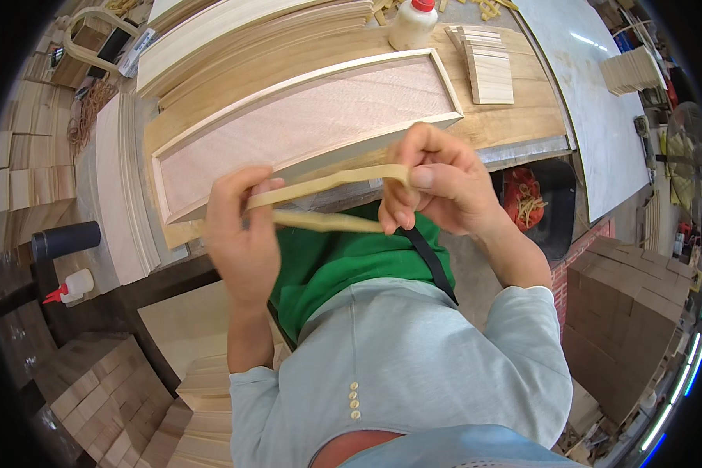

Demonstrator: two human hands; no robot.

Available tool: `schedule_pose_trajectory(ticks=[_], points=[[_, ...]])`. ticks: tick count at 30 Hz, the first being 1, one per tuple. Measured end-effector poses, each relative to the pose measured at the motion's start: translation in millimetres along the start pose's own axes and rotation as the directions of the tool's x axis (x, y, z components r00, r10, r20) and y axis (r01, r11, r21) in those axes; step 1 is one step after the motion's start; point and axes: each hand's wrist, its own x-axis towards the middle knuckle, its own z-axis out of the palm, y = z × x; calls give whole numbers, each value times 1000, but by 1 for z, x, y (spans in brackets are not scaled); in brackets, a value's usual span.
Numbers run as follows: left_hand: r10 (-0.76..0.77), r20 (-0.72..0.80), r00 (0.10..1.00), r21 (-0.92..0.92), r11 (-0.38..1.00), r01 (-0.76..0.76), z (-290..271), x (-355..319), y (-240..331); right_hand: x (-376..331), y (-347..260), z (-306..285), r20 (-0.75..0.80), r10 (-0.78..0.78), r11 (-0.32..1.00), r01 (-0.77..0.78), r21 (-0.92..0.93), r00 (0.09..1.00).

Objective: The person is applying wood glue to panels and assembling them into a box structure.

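Note:
A wide tan rubber band [331, 185] is stretched as a loop between my two hands, in front of my body. My left hand [246, 222], slightly blurred, has its fingers closed on the loop's left end. The right end is pinched between the thumb and fingers of my right hand [448, 183]. Just beyond the hands lies a long shallow wooden tray [312, 125], with a thin raised frame and a pale pinkish panel inside. Its near right edge is partly covered by my right hand.
Stacked long boards [249, 39] lie behind the tray. A white glue bottle [412, 27] with a red cap and short wooden slats [489, 70] are at back right. A black bin [558, 207] holds more bands. A second bottle [76, 286] and dark cylinder [66, 241] are left.

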Motion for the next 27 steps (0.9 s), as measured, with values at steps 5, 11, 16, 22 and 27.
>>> schedule_pose_trajectory(ticks=[5,11,16,22,27], points=[[-21,273,962,-885,387,260,-51,7,-7,7,-6,13,70,101,992,-95,-88,992],[-37,207,978,-675,718,170,-113,6,-34,-16,-59,-18,-336,-199,610,-151,-778,921],[-242,128,962,-331,904,271,-167,8,-49,-7,-88,-60,-411,-280,662,-136,-737,867],[-390,137,910,-89,911,404,-168,38,-53,11,-83,-84,-454,-225,468,-313,-827,862],[-410,212,887,-89,896,435,-175,53,-60,21,-88,-98,-459,-101,538,-339,-772,883]])
